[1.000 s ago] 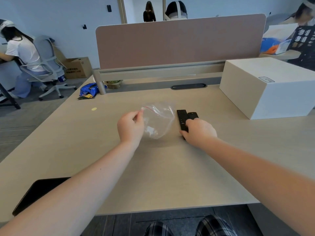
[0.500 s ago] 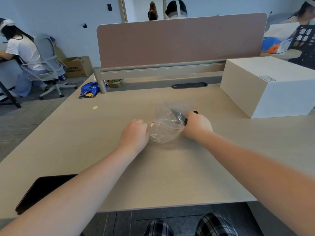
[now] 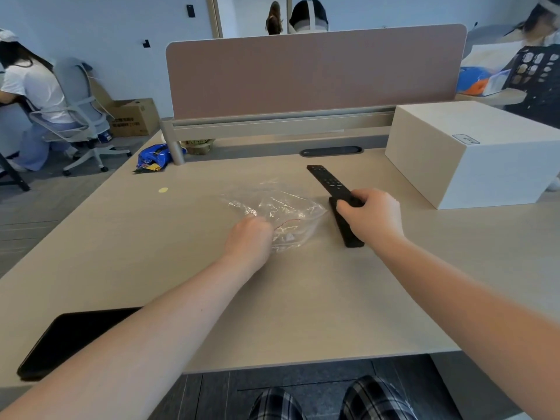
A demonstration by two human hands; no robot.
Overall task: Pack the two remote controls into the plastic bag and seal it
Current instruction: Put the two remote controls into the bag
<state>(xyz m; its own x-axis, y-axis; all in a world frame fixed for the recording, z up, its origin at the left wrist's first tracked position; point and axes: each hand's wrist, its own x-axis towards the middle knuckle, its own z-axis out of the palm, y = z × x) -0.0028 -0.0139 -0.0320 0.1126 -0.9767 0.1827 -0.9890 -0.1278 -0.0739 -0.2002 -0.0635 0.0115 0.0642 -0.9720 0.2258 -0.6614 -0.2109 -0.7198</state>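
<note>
A clear plastic bag with a red zip line lies crumpled on the desk. My left hand is closed on the bag's near left edge. My right hand grips a long black remote control by its near end, lifted and pointing away to the upper left. A second black remote control lies flat on the desk under my right hand, just right of the bag. The bag holds neither remote.
A large white box stands at the right. A black tablet lies at the near left edge. A pink divider closes the back, with a blue wrapper at its left post. A person sits at far left.
My right hand has lifted one remote off the desk, out from beside the other. My left hand has shifted on the bag, which now lies spread to the left of the remotes.
</note>
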